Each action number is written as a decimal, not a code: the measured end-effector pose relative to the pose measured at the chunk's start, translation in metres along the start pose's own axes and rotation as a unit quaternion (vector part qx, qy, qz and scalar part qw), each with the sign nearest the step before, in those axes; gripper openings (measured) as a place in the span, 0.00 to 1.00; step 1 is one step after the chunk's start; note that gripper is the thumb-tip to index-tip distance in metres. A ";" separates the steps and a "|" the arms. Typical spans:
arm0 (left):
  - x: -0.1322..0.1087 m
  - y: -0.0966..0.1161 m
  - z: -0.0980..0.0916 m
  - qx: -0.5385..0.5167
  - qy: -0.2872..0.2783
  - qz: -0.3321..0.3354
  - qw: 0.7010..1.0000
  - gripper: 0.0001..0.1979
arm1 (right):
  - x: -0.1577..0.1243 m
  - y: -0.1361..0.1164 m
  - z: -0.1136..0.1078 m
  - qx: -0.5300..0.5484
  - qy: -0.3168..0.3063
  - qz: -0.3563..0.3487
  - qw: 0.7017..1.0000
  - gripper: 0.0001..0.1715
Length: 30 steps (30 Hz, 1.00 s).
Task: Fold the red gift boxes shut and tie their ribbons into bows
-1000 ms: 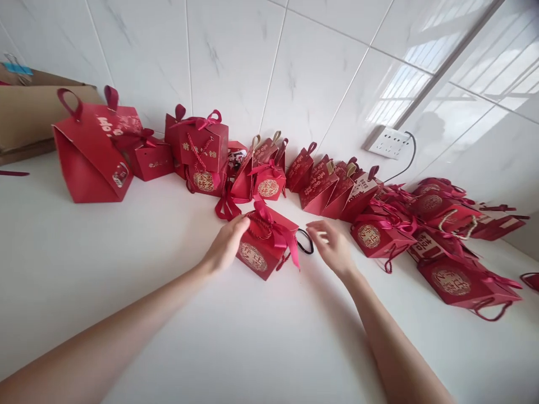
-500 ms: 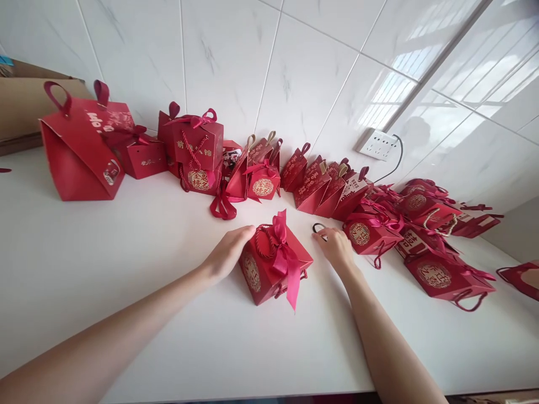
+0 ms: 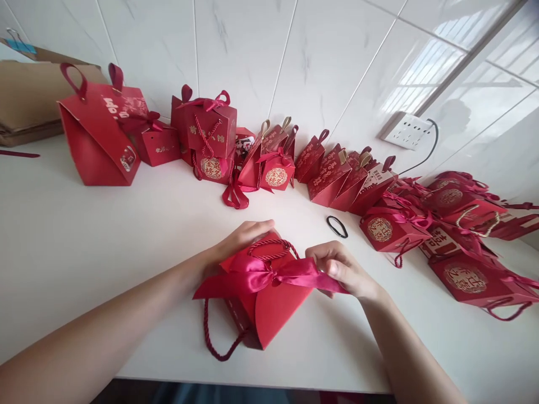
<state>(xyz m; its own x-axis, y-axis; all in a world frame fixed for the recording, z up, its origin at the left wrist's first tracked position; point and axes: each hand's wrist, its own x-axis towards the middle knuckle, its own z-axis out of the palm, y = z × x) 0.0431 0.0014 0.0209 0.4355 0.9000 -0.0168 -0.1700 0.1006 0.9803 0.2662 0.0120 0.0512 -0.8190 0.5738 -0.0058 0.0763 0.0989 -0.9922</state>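
In front of me a red gift box (image 3: pixel 280 308) stands on the white table, with a pink satin ribbon bow (image 3: pixel 252 274) across its top. Dark red twisted cord handles (image 3: pixel 225 356) loop from two of its sides. My left hand (image 3: pixel 238 242) is closed around the box's far left side, its fingers partly hidden behind it. Between the thumb and fingers of my right hand (image 3: pixel 343 268) the right end of the ribbon is pinched. A thin black loop, like a hair tie (image 3: pixel 337 226), lies on the table just beyond that hand.
Along the tiled wall stand several red gift boxes (image 3: pixel 330 174), with more piled at the right (image 3: pixel 467 278). A large red box (image 3: pixel 105 151) stands at the left by a brown cardboard box (image 3: pixel 46 101). A white power strip (image 3: pixel 406 130) is on the wall.
The gift box has come nearer and turned, so its bow now spreads sideways. My right hand has left the black loop and taken hold of the ribbon end. My left hand stays at the box.
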 end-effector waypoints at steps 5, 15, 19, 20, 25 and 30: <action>-0.002 0.014 -0.013 -0.044 0.017 0.067 0.997 0.23 | -0.004 -0.001 -0.007 0.011 -0.070 0.046 0.996 0.29; -0.010 0.022 -0.019 0.013 -0.149 0.052 0.987 0.20 | -0.006 0.000 -0.012 0.141 -0.227 0.063 0.962 0.11; -0.011 0.024 -0.012 0.006 -0.183 0.044 0.982 0.19 | -0.007 0.004 -0.014 0.199 -0.171 0.030 0.965 0.13; -0.012 0.025 -0.011 0.006 -0.184 0.038 0.982 0.18 | -0.007 0.005 -0.014 0.204 -0.159 0.016 0.966 0.15; -0.016 0.026 -0.013 -0.025 -0.209 0.002 0.978 0.14 | -0.004 0.003 -0.014 0.214 -0.082 -0.032 0.973 0.23; -0.017 0.021 -0.013 -0.006 -0.223 -0.013 0.975 0.22 | 0.008 0.001 -0.010 0.226 0.094 -0.026 0.969 0.28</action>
<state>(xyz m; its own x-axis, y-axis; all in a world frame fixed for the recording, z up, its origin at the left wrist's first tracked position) 0.0203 -0.0063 0.0394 0.7804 0.6234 0.0482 -0.1633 0.1289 0.9781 0.2651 0.0250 0.0517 -0.6941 0.7194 0.0262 -0.2533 -0.2099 -0.9443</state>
